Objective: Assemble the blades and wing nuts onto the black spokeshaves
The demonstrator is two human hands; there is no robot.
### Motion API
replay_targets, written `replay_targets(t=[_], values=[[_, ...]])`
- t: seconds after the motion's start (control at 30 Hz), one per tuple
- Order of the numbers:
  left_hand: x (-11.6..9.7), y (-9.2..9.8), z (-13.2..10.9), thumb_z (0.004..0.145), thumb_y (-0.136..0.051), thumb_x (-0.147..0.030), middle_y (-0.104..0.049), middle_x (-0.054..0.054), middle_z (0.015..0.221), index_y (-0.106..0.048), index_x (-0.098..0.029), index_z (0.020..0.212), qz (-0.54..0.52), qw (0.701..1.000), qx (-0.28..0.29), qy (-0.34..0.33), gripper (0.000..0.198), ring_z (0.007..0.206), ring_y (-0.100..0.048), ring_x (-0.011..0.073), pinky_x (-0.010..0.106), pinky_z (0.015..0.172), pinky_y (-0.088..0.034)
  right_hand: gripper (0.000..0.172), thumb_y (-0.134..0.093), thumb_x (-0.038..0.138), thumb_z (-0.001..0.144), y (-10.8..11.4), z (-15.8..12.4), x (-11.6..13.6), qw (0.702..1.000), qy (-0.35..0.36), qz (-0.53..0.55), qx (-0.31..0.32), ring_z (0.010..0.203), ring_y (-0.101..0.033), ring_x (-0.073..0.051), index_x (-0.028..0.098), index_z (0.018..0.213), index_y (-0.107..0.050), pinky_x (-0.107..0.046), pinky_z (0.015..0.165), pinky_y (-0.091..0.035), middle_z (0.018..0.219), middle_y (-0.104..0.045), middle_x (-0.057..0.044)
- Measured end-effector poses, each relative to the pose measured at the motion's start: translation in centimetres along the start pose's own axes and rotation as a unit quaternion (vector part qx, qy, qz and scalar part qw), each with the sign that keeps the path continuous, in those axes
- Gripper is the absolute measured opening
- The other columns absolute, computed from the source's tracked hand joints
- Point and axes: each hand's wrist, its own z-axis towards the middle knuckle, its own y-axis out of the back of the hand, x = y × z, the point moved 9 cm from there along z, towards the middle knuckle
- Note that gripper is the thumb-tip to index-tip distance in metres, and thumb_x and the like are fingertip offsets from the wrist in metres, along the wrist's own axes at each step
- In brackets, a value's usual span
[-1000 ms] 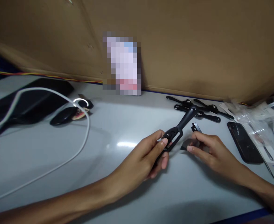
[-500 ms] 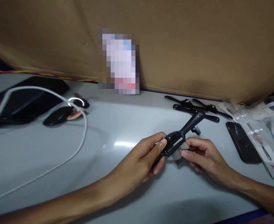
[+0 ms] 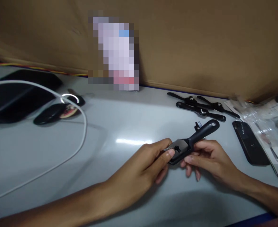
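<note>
A black two-handled tool [image 3: 204, 130] is held above the grey table, its one visible handle pointing up and right. My left hand [image 3: 150, 160] grips its left part, thumb on a flat grey metal plate [image 3: 180, 147] that lies on the tool's middle. The plate has a dark hole. My right hand [image 3: 211, 159] pinches the tool's lower edge just right of the plate, with its other fingers hanging loosely below. Behind the handle, a small black metal part [image 3: 197, 126] shows, partly hidden by the tool.
Several similar black tools [image 3: 200, 110] lie at the back right. Near them are a black phone [image 3: 250, 143] and clear plastic packaging [image 3: 257, 121]. At the left are a white cable [image 3: 85, 126], a black mouse [image 3: 50, 114] and a black object [image 3: 18, 94]. Cardboard [image 3: 188, 41] stands behind.
The grey plate, earlier in my right hand beside the tool, now lies on the tool under my left thumb. My right hand has taken hold of the tool's edge. The view has shifted slightly.
</note>
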Motion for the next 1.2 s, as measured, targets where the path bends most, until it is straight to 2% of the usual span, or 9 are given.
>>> replay_targets(t=[0.17,0.4,0.7,0.87,0.97,1.03,1.07,1.13,1.2], values=[[-0.1,0.0,-0.1,0.104,-0.039,-0.046,-0.047,-0.006,0.054,-0.051,-0.02,0.076,0.005,1.0,-0.003,-0.006,0.04,0.046,-0.038,0.0086,0.02,0.043,-0.029,0.036,-0.074,0.049,0.087,-0.4,-0.3,0.0,0.998,-0.006,-0.062,0.015,0.055,-0.06,-0.01,0.015,0.078,-0.067,-0.021,0.048,-0.047,0.07,-0.067,-0.003],[-0.2,-0.3,0.1,0.104,-0.04,-0.045,-0.049,-0.005,0.058,-0.055,-0.019,0.081,-0.004,1.0,0.014,-0.008,0.038,0.049,-0.039,0.0092,0.02,0.046,-0.031,0.037,-0.065,0.049,0.094,-0.7,-0.4,0.2,0.997,0.01,-0.063,0.033,0.057,-0.059,-0.01,0.015,0.08,-0.069,-0.023,0.055,-0.05,0.072,-0.068,-0.004],[-0.4,-0.2,0.2,0.104,-0.04,-0.042,-0.051,-0.004,0.059,-0.059,-0.017,0.083,-0.003,1.0,0.008,-0.02,0.037,0.051,-0.041,0.0103,0.022,0.049,-0.034,0.038,-0.065,0.05,0.095,-0.7,-0.3,0.2,0.998,0.016,-0.056,0.038,0.056,-0.059,-0.011,0.015,0.083,-0.068,-0.023,0.053,-0.05,0.073,-0.069,-0.005],[-0.7,-0.2,0.2,0.102,-0.044,-0.042,-0.049,-0.006,0.057,-0.058,-0.018,0.083,-0.024,0.999,0.006,-0.023,0.034,0.048,-0.038,0.0096,0.02,0.045,-0.03,0.037,-0.064,0.051,0.094,-0.9,-0.2,0.1,0.998,0.016,-0.056,0.037,0.056,-0.059,-0.011,0.015,0.087,-0.068,-0.023,0.052,-0.049,0.075,-0.069,-0.005],[-0.6,-0.2,0.2,0.1,-0.046,-0.044,-0.046,-0.007,0.054,-0.056,-0.02,0.08,-0.037,0.999,0.004,-0.012,0.034,0.045,-0.036,0.0092,0.02,0.043,-0.028,0.035,-0.063,0.048,0.092,-0.5,-0.3,0.9,0.992,0.016,-0.121,0.031,0.052,-0.054,-0.011,0.016,0.079,-0.066,-0.023,0.047,-0.043,0.068,-0.066,-0.003],[-0.5,0.0,0.1,0.099,-0.048,-0.047,-0.045,-0.008,0.052,-0.051,-0.022,0.075,-0.041,0.999,-0.003,0.0,0.035,0.042,-0.034,0.0083,0.019,0.04,-0.026,0.035,-0.064,0.042,0.09,0.4,-0.7,2.8,0.972,0.06,-0.228,0.003,0.048,-0.045,-0.009,0.018,0.064,-0.059,-0.023,0.045,-0.034,0.055,-0.055,0.002],[-0.4,0.1,0.1,0.099,-0.049,-0.048,-0.045,-0.008,0.051,-0.048,-0.022,0.074,-0.043,0.999,-0.008,0.006,0.036,0.041,-0.033,0.0078,0.019,0.038,-0.024,0.04,-0.063,0.039,0.089,1.1,-1.0,4.3,0.951,0.109,-0.289,-0.026,0.047,-0.039,-0.009,0.02,0.056,-0.052,-0.024,0.045,-0.029,0.05,-0.046,0.004],[-0.1,0.3,-0.1,0.098,-0.05,-0.049,-0.045,-0.008,0.051,-0.046,-0.023,0.073,-0.047,0.999,-0.016,0.016,0.037,0.038,-0.031,0.0068,0.018,0.036,-0.022,0.042,-0.06,0.034,0.089,3.1,-1.9,7.3,0.892,0.19,-0.388,-0.136,0.047,-0.035,-0.009,0.021,0.052,-0.046,-0.027,0.047,-0.026,0.048,-0.041,0.004],[0.2,0.3,-0.1,0.098,-0.051,-0.05,-0.044,-0.008,0.051,-0.045,-0.023,0.073,-0.051,0.998,-0.016,0.022,0.037,0.037,-0.029,0.0062,0.017,0.033,-0.02,0.04,-0.057,0.031,0.089,5.0,-2.9,9.5,0.82,0.24,-0.457,-0.248,0.048,-0.037,-0.011,0.022,0.053,-0.044,-0.028,0.051,-0.028,0.05,-0.042,0.003]])
